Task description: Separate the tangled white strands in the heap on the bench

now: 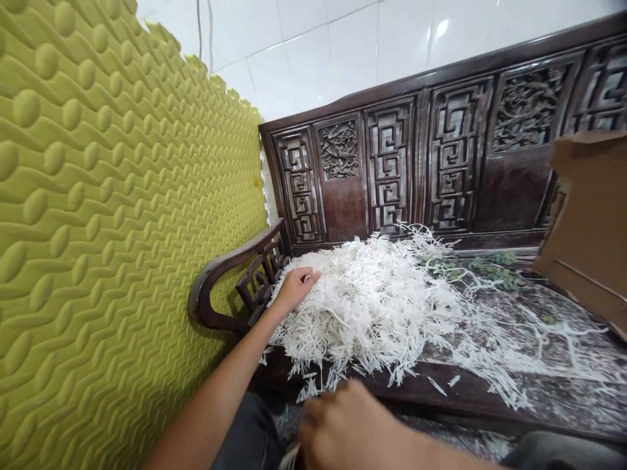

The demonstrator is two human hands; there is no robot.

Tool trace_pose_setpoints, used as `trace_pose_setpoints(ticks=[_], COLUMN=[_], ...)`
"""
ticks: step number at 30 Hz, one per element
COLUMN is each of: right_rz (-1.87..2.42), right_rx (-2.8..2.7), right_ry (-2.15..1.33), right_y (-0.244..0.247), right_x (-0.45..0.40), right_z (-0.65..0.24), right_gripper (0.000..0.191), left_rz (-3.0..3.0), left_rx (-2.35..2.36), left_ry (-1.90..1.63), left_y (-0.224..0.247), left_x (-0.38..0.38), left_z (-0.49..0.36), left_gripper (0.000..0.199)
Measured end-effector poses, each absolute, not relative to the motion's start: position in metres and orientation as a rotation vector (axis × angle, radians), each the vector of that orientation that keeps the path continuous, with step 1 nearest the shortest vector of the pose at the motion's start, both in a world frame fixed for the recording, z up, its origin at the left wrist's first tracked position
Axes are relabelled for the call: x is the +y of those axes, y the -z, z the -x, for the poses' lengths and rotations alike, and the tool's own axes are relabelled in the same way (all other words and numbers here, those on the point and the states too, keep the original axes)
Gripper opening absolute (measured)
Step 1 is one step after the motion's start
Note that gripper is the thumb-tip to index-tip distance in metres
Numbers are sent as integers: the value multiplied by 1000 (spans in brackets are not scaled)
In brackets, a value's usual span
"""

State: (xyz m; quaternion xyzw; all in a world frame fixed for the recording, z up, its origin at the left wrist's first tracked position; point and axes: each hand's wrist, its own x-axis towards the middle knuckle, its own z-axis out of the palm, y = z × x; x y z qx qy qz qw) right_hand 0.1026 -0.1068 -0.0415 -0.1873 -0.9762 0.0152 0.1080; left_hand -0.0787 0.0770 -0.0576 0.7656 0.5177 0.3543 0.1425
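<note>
A large heap of white shredded strips (372, 307) lies on the seat of a dark carved wooden bench (490, 356). My left hand (295, 290) rests on the heap's left side, with its fingers pressed in among the strips. Low at the bench's front edge, my right hand (347, 424) is curled downward, just below the heap's loose ends. Its palm and whatever lies inside its fingers are hidden. Loose strips trail across the seat to the right.
A yellow-green textured foam panel (112, 209) covers the left wall. The bench has a curved wooden armrest (220, 274) and a carved backrest (392, 163). A brown cardboard sheet (588, 222) leans at the right, with green leaves (494, 267) behind the heap. White tiles (313, 65) rise behind.
</note>
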Motion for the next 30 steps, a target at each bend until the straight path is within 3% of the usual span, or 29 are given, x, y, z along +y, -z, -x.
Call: trace_pose_setpoints(ticks=[2,4,6,9,14,18,23,27,30], right_rz=[811,1034,1158,1252,1310,1266,1113,708,485], right_rx=[-2837,-2670,-2515,-2305,-2150,-2207,-2060,-2008,-2193], right_ry=[-87,-174,-269,-356,-412,-424,-470,-572,-245], right_y=[34,27,23,21,27,32,16,5,9], right_x=[-77,-52,-32,-15,0,11,-4,-45,-61], right_z=[-112,-122,-131,-138,-138,-138,-135,-127,-126], right_gripper=[6,20,19,16,33,19,23,23,18], left_rz=[-2227,-2255,-2304,-2404,-2593,-2654,-2337,-2065,-1982], left_rx=[1436,1396,1388,1393,1311,1265,1422,1620,1709], left_ry=[-1002,-980,-940,-829,-671,-630,-682,-790,-838], left_y=[52,48,44,39,30,27,49,78,88], left_x=[69,61,54,43,22,12,34,64,74], left_z=[74,72,70,68,58,52,76,120,147], left_gripper=[48,46,44,42,39,33,37,41,42])
